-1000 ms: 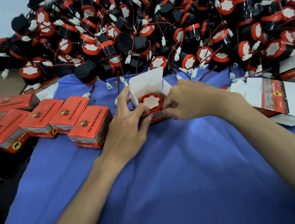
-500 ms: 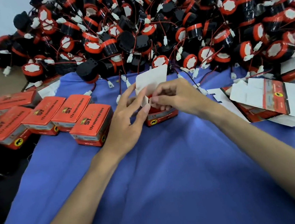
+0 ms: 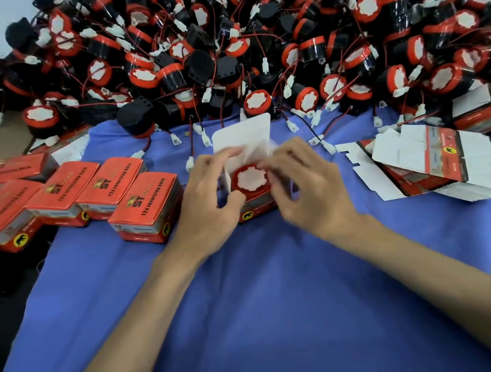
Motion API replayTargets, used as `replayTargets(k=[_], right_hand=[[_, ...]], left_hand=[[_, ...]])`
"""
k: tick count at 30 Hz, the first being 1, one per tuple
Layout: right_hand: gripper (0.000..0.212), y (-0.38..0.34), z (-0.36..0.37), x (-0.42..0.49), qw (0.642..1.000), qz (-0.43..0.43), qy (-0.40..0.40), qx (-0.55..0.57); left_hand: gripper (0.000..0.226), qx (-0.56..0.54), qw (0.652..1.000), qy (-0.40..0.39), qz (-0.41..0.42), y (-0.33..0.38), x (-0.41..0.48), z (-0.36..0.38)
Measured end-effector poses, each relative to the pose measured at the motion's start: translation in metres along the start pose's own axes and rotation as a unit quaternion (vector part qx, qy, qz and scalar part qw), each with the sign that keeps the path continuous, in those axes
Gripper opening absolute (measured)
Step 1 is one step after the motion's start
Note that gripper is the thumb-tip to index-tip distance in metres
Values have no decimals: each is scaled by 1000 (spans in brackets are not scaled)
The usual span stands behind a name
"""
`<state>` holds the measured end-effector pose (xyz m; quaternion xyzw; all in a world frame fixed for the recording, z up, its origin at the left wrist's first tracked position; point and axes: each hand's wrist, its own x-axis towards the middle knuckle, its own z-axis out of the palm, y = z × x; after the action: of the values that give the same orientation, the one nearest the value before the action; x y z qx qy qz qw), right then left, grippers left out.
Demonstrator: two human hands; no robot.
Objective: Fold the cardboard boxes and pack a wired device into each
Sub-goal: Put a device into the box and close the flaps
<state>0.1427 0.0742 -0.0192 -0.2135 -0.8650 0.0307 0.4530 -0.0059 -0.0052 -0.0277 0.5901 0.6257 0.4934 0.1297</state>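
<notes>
- One wired device [image 3: 251, 180] sits red face up in the open box [image 3: 256, 207] straight ahead of me. I cannot see its wire.
- The top flap [image 3: 242, 135] stands upright behind the device, so I judge this box filled but not yet closed.
- My left hand [image 3: 205, 197] holds the box's left side, fingers [image 3: 222, 157] curled over the side flap and thumb low by the wall.
- My right hand [image 3: 309, 190] is blurred. Its fingers [image 3: 269, 167] are bent at the right flap, but I cannot tell whether they pinch it.
- Done so far: several closed boxes [image 3: 148, 207] sit side by side to the left, on the blue cloth [image 3: 251, 293] over the desk.
- Still to do: a big pile of loose devices [image 3: 251, 46] lies along the far edge and a stack of flat cartons [image 3: 420, 161] at the right. By my reckoning, most of the job remains.
</notes>
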Motion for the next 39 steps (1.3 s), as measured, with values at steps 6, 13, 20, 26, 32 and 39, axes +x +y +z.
replayTargets(k=[6,13,20,26,32,39], right_hand=[[28,2,11,-9,998,-36,48,22],[20,1,7,-9,984,36,23,171],[38,3,9,-8,946,187,3,264],[71,3,11,-6,918,212,-11,334],[27,5,4,1,843,274,-30,462],[36,1,2,2,833,298,-14,467]], left_hand=[[64,72,995,-66,-2,-5,-2,0],[40,29,997,-78,9,-8,0,2],[40,28,998,-46,15,-7,0,3],[46,-42,998,14,43,-3,-3,3],[30,-88,996,25,14,-2,-3,6],[49,-131,990,35,40,5,-5,8]])
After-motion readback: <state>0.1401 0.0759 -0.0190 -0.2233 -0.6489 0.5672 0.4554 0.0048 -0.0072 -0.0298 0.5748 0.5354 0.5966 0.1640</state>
